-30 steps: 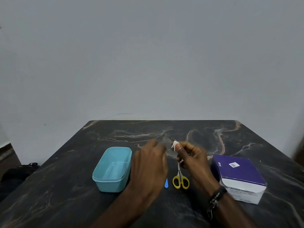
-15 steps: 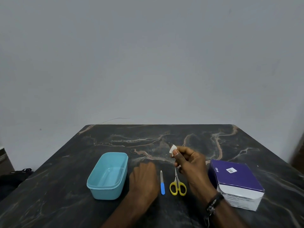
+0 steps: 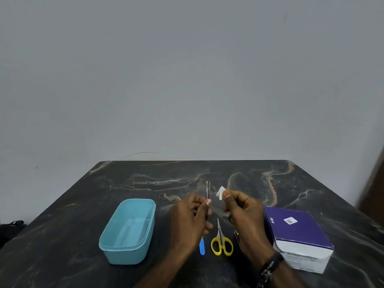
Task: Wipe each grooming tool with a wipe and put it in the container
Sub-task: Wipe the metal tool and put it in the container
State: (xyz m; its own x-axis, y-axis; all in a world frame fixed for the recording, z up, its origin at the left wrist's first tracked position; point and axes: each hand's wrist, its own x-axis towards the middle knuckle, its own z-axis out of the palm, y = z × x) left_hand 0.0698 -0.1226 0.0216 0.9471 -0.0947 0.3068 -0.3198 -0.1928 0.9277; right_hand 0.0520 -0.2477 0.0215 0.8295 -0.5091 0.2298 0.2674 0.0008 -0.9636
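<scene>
My left hand [image 3: 188,220] holds a thin metal tool, which looks like tweezers [image 3: 208,190], upright above the dark marble table [image 3: 145,179]. Just to its right, my right hand [image 3: 244,215] pinches a small white wipe [image 3: 220,192] between thumb and fingers; wipe and tool are slightly apart. An open teal container [image 3: 124,256] stands on the table to the left of my hands, with nothing visible inside. Yellow-handled scissors [image 3: 221,244] and a blue-handled nail file [image 3: 202,248] lie on the table below my hands, the file partly hidden by my left hand.
A purple and white box of alcohol swabs [image 3: 299,235] sits at the right, close to my right wrist. A small metal object [image 3: 235,232] peeks out under my right hand. A grey wall stands behind the table's far edge. A dark bag [image 3: 12,227] lies off the table's left side.
My left hand, resting low on the table half a second ago, has risen with the thin metal tool in it. My right hand still holds the wipe at about the same height.
</scene>
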